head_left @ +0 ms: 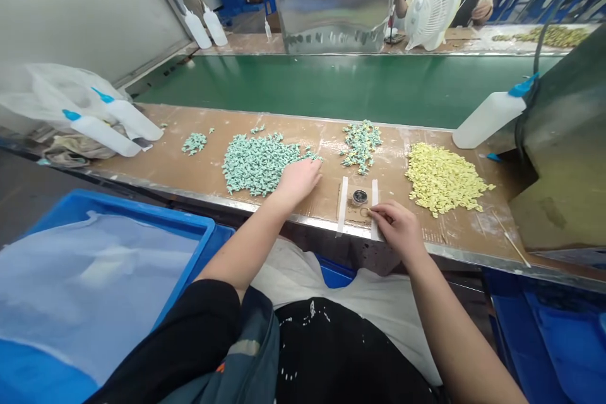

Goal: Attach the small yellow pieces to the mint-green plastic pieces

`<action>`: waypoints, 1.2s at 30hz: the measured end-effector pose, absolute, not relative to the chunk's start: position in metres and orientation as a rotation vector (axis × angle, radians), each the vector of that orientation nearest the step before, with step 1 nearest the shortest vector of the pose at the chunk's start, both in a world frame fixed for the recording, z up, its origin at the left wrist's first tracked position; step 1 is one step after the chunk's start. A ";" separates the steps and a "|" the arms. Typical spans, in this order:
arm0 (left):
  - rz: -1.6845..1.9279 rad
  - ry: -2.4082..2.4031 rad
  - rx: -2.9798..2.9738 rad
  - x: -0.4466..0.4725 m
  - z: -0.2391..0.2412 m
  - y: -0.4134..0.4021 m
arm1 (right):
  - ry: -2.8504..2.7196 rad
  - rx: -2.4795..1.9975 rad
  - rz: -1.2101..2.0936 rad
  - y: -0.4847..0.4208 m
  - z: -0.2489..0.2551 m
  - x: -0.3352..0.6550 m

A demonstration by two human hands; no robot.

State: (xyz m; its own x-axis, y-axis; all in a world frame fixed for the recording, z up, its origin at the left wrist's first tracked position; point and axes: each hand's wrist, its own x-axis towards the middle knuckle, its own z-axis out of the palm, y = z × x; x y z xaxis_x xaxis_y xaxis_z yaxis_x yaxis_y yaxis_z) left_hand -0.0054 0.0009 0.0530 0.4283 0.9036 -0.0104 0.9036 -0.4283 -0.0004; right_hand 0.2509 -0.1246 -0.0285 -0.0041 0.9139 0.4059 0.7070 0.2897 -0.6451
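Observation:
My left hand [300,180] lies at the right edge of a pile of small teal pieces [258,161]. Its fingers are drawn together against the pieces there, and whatever is between the fingertips is hidden. My right hand [400,227] pinches a tiny yellowish piece [369,211] between thumb and fingers. Just left of those fingertips stands a small round pot with dark contents [360,196], between two white tape strips [342,205]. Beyond the pot is a heap of joined teal and yellow pieces [361,144]. A pile of flat yellow pieces [442,178] lies right of it.
A green conveyor belt [307,85] runs behind the brown work surface [199,177]. White squeeze bottles [490,118] lie or lean at both ends. A blue bin [189,259] stands at lower left. Across the belt are a white fan [433,6] and other people.

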 end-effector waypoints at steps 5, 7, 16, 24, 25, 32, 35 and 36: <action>-0.259 1.640 2.598 0.005 0.061 0.005 | -1.769 -1.579 0.193 -0.131 -0.030 0.251; -0.283 1.633 2.594 0.007 0.064 0.007 | -1.758 -1.572 0.166 -0.131 -0.028 0.250; -0.138 1.671 2.539 0.002 0.059 0.015 | -1.833 -1.547 0.035 -0.137 -0.026 0.249; 0.020 1.700 2.425 -0.003 0.051 0.031 | -1.929 -1.566 -0.014 -0.135 -0.024 0.258; 0.075 1.689 2.423 -0.004 0.050 0.031 | -1.922 -1.558 0.005 -0.135 -0.022 0.259; 0.983 1.235 2.015 0.015 0.028 -0.002 | -1.957 -1.359 0.025 -0.123 0.003 0.255; 1.179 0.992 1.651 0.030 0.009 -0.020 | -2.120 -1.310 -0.105 -0.112 0.018 0.254; 1.212 0.941 1.541 0.033 0.003 -0.025 | -2.174 -1.296 -0.158 -0.109 0.022 0.254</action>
